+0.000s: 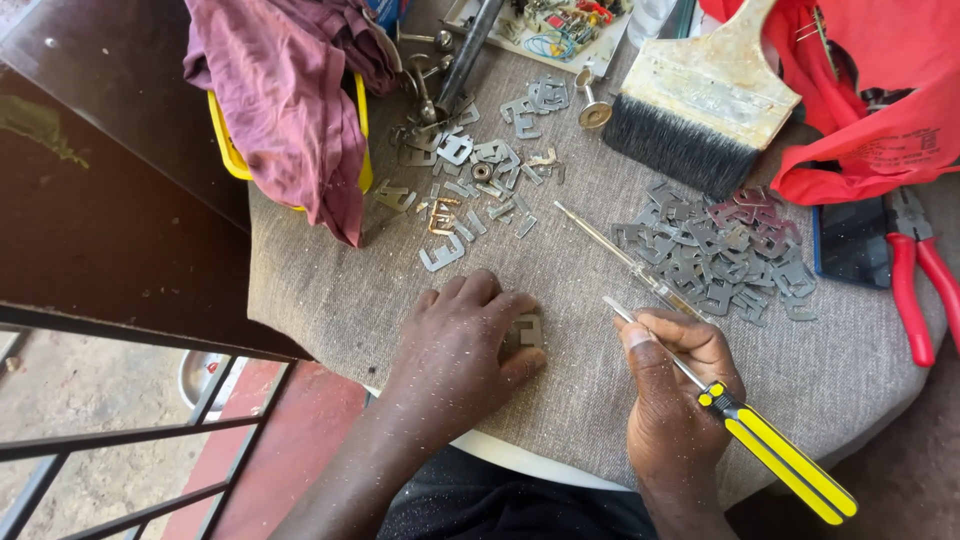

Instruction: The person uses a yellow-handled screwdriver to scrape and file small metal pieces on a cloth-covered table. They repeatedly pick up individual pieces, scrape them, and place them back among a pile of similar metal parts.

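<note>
**Holding a Small Metal Block While a Screwdriver Is Being Brought In**

Pressing down on a small stack of metal plates (524, 332), the left hand (455, 345) is being kept curled over it, fingers and thumb closed around its sides, on the grey cloth (330, 290) near the middle of the table. A yellow-and-black screwdriver (745, 425) is being gripped in the right hand (672, 385), the fingers closed around the shaft just ahead of the handle, with the tip pointing left toward the stack but not touching it.

Farther off, a clear-handled tester screwdriver (640, 272) is lying slantwise on the cloth. A heap of flat grey stampings (715, 255) is lying to the right of it, and a looser scatter of E-shaped pieces (470, 175) is spread to the far left. A wide paintbrush (695, 105) is resting at the far side, red-handled pliers (915, 275) at the right edge, and a maroon rag (290, 90) is draped over a yellow tub (228, 150).

Judging from the pose, the stack is best being held flat and steady while the tip is being eased in low, so that thin plates are not being bent.
</note>
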